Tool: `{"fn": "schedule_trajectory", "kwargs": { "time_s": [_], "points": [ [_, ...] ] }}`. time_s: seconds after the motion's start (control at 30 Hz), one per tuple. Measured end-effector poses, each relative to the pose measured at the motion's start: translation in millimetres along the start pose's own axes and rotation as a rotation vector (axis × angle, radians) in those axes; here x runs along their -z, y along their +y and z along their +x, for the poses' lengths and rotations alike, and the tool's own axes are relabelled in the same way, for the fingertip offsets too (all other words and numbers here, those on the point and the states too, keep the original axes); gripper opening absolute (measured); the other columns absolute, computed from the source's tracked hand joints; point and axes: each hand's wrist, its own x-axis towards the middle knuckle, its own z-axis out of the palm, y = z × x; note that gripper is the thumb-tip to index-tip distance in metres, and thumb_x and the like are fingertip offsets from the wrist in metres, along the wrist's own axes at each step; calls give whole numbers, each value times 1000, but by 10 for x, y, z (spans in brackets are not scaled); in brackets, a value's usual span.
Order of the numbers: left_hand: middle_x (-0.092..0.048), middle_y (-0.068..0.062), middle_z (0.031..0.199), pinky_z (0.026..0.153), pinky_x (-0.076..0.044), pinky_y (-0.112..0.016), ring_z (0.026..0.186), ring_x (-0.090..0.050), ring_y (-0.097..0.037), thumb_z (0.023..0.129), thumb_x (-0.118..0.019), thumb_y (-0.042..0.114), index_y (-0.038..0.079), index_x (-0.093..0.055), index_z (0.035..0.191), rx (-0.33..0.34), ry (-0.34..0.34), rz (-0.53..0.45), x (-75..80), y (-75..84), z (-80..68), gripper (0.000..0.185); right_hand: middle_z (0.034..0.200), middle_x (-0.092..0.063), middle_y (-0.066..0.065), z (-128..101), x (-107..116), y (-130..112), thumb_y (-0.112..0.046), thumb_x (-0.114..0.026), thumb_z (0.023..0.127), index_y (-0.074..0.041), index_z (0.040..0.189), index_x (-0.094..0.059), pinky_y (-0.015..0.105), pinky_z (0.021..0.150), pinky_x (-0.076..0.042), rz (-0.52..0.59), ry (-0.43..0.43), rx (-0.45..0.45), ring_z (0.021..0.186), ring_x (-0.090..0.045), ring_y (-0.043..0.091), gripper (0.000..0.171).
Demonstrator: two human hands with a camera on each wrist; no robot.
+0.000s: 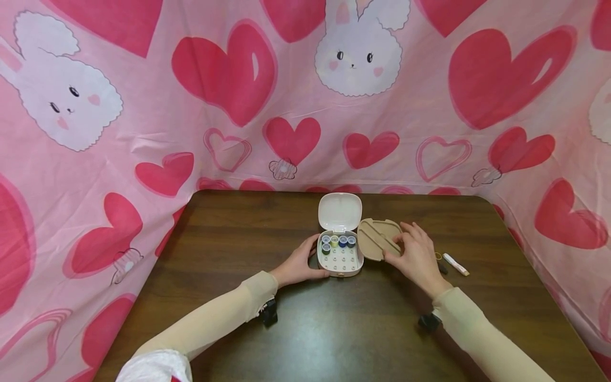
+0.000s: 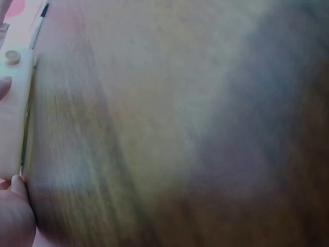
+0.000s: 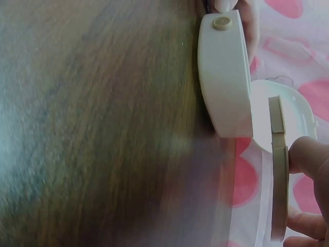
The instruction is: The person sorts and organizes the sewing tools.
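Observation:
A small white case (image 1: 340,260) lies open on the dark wooden table (image 1: 238,233), its lid (image 1: 340,211) tipped up at the back. Several thread spools (image 1: 338,242) in blue, green and yellow fill its far row. My left hand (image 1: 300,263) holds the case's left side, fingers curled round its edge; the left wrist view shows the case (image 2: 13,108) at the frame's left edge. My right hand (image 1: 416,253) grips a tan insert tray (image 1: 377,239) just right of the case, tilted on its edge. The right wrist view shows the case (image 3: 224,77) and tan tray (image 3: 279,180) pinched by fingertips (image 3: 308,154).
A small white tube-like item (image 1: 455,263) and a dark small object (image 1: 440,262) lie on the table right of my right hand. Pink cloth with hearts and rabbits (image 1: 286,95) hangs behind and at both sides of the table.

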Motion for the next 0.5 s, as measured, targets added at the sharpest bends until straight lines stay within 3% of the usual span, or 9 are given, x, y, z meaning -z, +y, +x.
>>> {"fn": "schedule_trajectory", "kwargs": {
  "time_s": [0.5],
  "points": [
    [-31,-13,164,121,-36,-34,149,-39,-23,81,-91,25,7,-23,163,11,-2,11,1,-1,4,108,145,-53,31,-46,-35,-117,-27,-82,81,1,93,-68,76,112,-28,13,-32,32,143,-35,53,34]
  ]
}}
